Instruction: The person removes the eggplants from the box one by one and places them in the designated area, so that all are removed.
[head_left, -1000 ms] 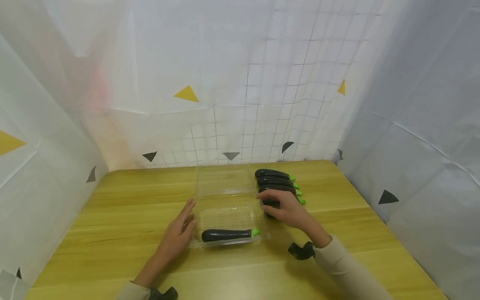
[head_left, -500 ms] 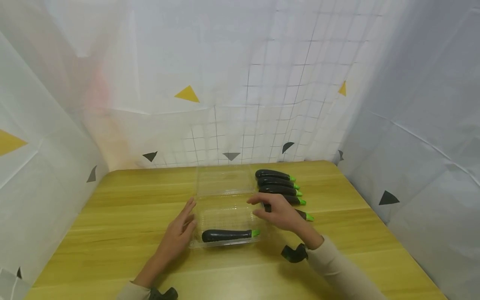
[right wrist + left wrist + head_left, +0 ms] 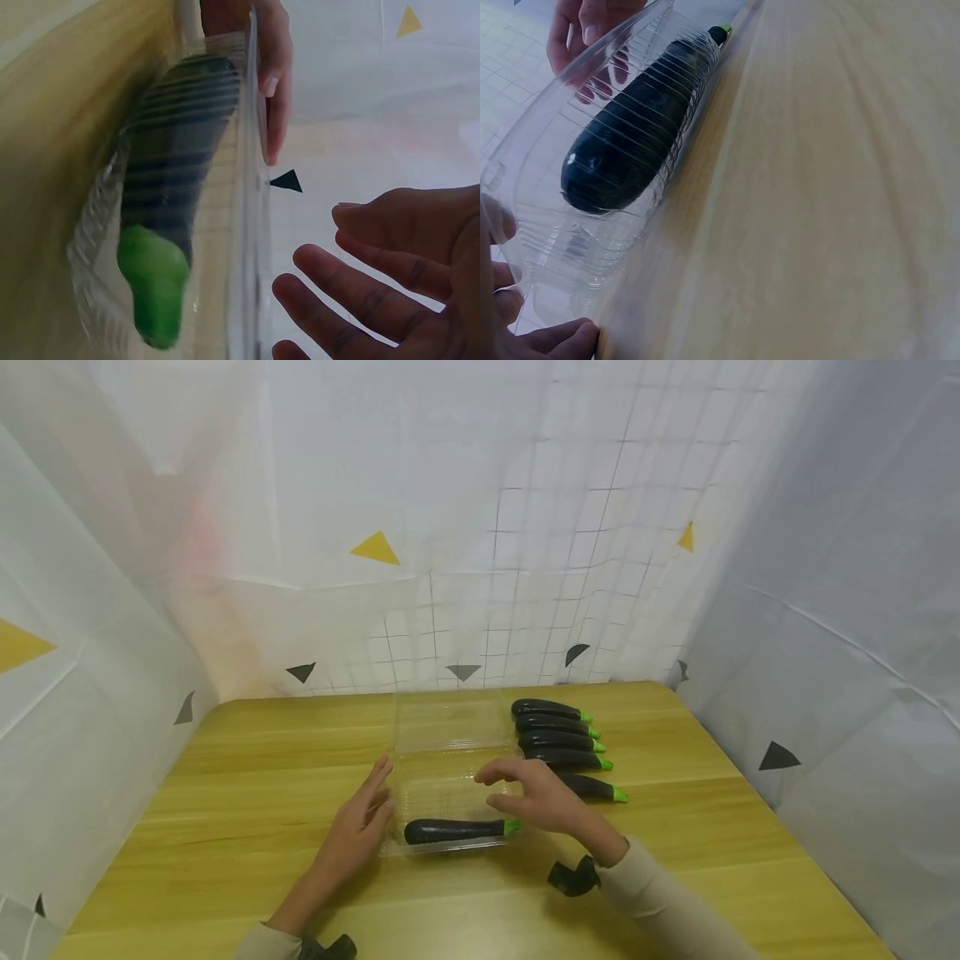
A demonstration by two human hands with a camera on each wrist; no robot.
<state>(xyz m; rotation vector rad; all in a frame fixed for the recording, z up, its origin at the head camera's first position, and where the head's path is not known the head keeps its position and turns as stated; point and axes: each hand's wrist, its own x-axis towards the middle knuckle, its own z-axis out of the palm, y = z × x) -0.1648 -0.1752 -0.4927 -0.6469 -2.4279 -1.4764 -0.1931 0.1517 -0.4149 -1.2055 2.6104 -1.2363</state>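
A clear plastic clamshell box [image 3: 435,793] lies open on the table, its lid [image 3: 450,722] folded back toward the wall. One dark eggplant [image 3: 453,832] with a green stem rests along the box's near side, its stem pointing right. My left hand [image 3: 360,822] is at the left edge of the box, fingers fairly straight along the wall. Over the right part of the box hovers my right hand [image 3: 536,793], fingers spread and loosely bent. Nothing sits between those fingers in the right wrist view, where the eggplant [image 3: 169,172] shows through the ribbed wall.
To the right of the box, several more eggplants [image 3: 558,741] lie in a row, stems to the right; my right hand covers part of the nearest one [image 3: 588,787]. A wooden table [image 3: 262,793] carries everything, with white sheeting [image 3: 315,527] at the back and sides.
My right hand has moved left and slightly nearer, from the row of eggplants to over the box, uncovering the nearer eggplants. The left hand and the box have stayed put.
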